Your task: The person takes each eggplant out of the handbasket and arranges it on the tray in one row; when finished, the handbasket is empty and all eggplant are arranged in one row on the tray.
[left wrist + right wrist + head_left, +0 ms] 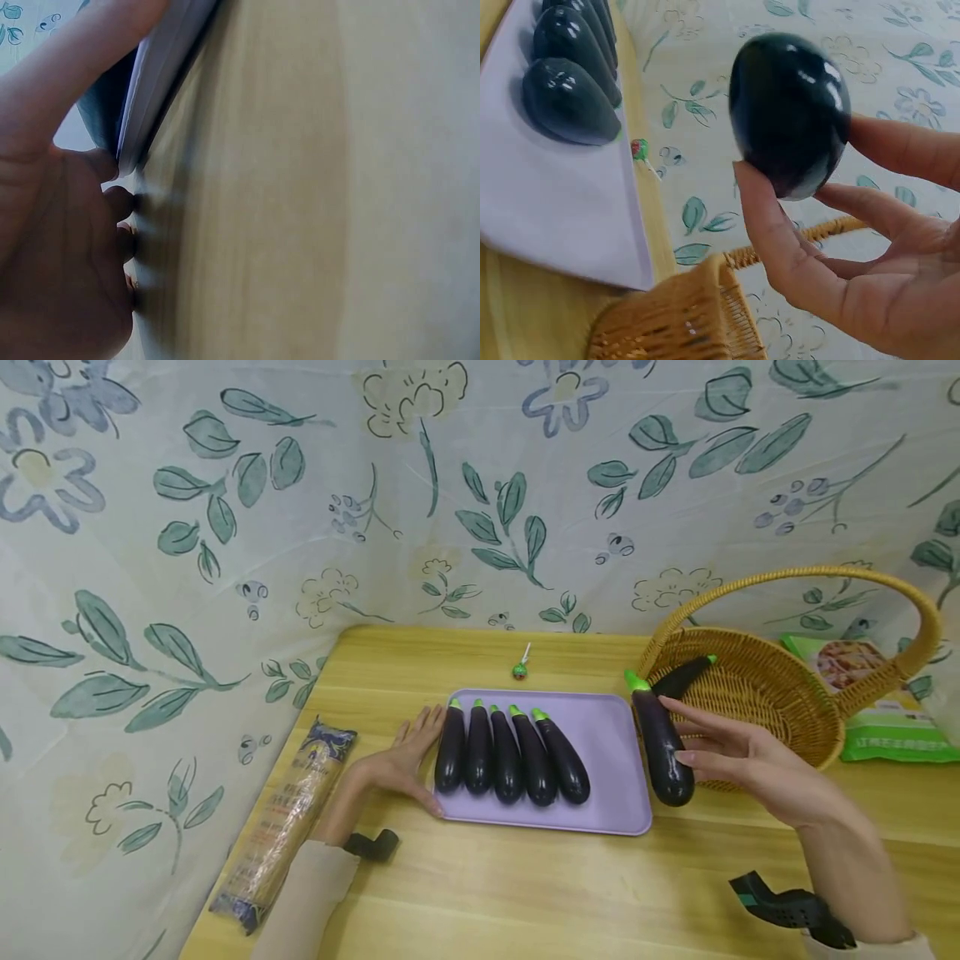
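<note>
My right hand [731,752] pinches a dark eggplant [663,747] between thumb and fingers, its green stem pointing away. It is held above the gap between the tray's right edge and the wicker basket [757,693]; the right wrist view shows its rounded end [787,112] up close. Several eggplants [507,756] lie side by side on the left part of the lilac tray [615,777]. At the tray's left edge my left hand [401,764] rests with fingers spread, thumb touching the near-left corner. Another eggplant [682,678] lies in the basket, partly covered by the held one.
A long plastic-wrapped packet [288,822], apparently noodles, lies along the table's left side. A lollipop [521,667] sits behind the tray. Behind the basket is a green and white food bag [892,718]. A floral cloth [480,485] hangs at the table's back edge.
</note>
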A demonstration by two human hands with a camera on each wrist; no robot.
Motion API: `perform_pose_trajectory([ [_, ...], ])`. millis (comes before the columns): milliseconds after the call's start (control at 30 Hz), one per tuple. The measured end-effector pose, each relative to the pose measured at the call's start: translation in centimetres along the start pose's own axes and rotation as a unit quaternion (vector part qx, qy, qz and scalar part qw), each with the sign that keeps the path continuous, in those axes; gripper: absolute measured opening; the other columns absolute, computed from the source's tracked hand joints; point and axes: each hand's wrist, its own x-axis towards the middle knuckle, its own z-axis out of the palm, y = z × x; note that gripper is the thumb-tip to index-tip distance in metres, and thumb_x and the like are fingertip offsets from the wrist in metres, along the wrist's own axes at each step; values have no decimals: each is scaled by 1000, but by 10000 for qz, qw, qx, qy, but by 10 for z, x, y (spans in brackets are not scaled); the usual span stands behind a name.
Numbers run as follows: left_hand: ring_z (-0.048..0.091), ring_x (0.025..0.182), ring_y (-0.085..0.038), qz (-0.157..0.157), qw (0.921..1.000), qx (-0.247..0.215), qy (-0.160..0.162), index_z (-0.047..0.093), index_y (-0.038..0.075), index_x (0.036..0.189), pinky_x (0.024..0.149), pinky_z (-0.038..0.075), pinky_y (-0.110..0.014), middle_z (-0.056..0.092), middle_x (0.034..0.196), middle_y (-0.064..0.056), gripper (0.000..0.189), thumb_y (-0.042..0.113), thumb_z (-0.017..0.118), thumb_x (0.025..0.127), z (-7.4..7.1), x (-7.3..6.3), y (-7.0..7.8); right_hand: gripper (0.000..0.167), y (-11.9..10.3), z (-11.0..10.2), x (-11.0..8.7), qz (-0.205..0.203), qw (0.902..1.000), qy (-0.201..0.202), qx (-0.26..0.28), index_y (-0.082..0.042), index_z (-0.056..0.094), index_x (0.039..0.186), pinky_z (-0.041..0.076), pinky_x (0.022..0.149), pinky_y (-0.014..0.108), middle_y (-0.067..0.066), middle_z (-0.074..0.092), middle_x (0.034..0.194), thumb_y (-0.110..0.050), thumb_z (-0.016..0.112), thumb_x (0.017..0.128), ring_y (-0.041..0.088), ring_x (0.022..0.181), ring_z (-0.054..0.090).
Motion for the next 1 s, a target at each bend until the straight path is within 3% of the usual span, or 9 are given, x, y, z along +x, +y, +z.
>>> perform_pose_trajectory([
  [67, -23, 159, -37, -1, 10000, -9, 2, -16, 7, 164, 128, -13, -62, -23, 172, -15, 161, 52, 98, 59, 0, 0, -1, 67, -7, 8, 7, -15, 9998, -64, -189, -31, 27, 165, 58, 88, 29, 17, 47, 156, -25, 58, 106, 1, 125, 54],
  [233, -23, 159, -37, 8, 10000, -21, 0, -15, 7, 164, 128, -14, -61, -22, 172, -15, 160, 51, 98, 59, 0, 0, -1, 71, -17, 29, 30, -81, 9981, -297, -525, -24, 29, 165, 56, 92, 34, 26, 46, 157, -28, 64, 103, 38, 137, 51],
  [333, -23, 159, -37, 28, 10000, -17, 14, -15, 6, 164, 128, -13, -62, -22, 172, -15, 160, 51, 98, 59, 0, 0, -2, 73, -17, 42, 45, -126, 9974, -400, -591, -15, 31, 164, 59, 92, 38, 33, 46, 153, -23, 67, 101, 48, 136, 51],
  [533, -22, 159, -37, 49, 10000, -1, 27, -14, 7, 164, 128, -12, -62, -21, 172, -15, 160, 52, 98, 59, 0, 1, -2, 74, -11, 60, 67, 48, 9969, -414, -672, -5, 30, 162, 60, 85, 37, 37, 47, 146, -13, 66, 98, 48, 129, 55],
  [733, -23, 159, -37, 17, 10000, -18, 26, -15, 8, 164, 128, -12, -62, -21, 172, -15, 160, 53, 98, 59, 1, 0, -2, 74, -3, 68, 78, 86, 9964, -444, -723, -3, 31, 162, 54, 87, 37, 37, 45, 147, -7, 65, 96, 49, 128, 54],
  [1000, -23, 159, -37, 25, 10000, -10, 40, -15, 8, 164, 128, -12, -61, -22, 172, -15, 161, 52, 98, 59, 1, 0, -2, 70, 3, 71, 86, -19, 9946, -548, -886, -4, 36, 160, 55, 86, 38, 34, 51, 143, -4, 64, 95, 45, 123, 57],
])
